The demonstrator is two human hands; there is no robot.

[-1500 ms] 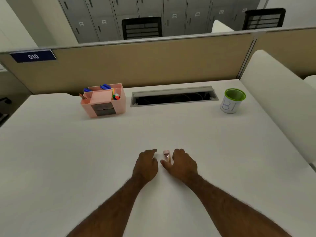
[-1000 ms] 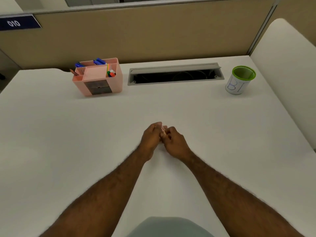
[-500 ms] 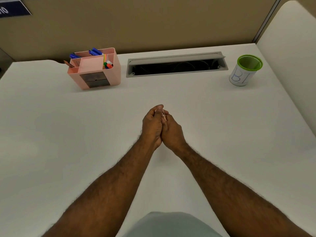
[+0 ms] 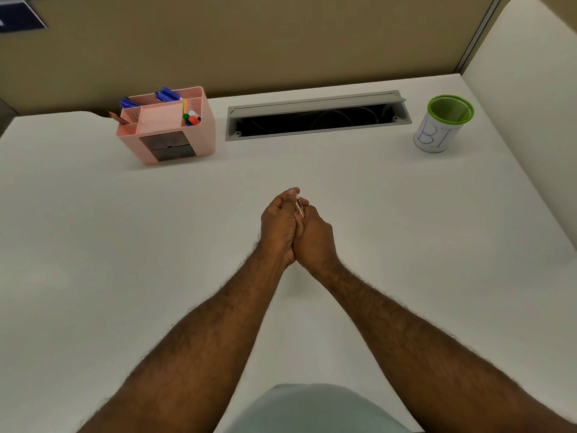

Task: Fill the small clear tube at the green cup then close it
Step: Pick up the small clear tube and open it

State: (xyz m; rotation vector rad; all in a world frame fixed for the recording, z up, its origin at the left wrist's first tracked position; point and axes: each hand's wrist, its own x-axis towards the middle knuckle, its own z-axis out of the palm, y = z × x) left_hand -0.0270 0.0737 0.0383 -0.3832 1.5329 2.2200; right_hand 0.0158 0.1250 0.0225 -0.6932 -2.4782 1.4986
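Note:
My left hand point(image 4: 278, 226) and my right hand point(image 4: 315, 237) are pressed together above the middle of the white desk point(image 4: 93, 245). Between their fingertips sits the small clear tube point(image 4: 299, 208), of which only a thin glassy sliver shows. Both hands are closed around it; its cap is hidden. The green cup point(image 4: 443, 123), white-wrapped with blue letters and a green rim, stands far off at the back right, well away from both hands.
A pink desk organizer point(image 4: 167, 126) with pens stands at the back left. A grey cable slot point(image 4: 317, 115) lies open along the back middle. A tan partition point(image 4: 249, 42) closes the back, and a white panel point(image 4: 530, 89) rises at the right.
The tube stood on the desk between my hands; both hands closed on it and lifted it. The view has tilted downward, and the hands now stay pressed together.

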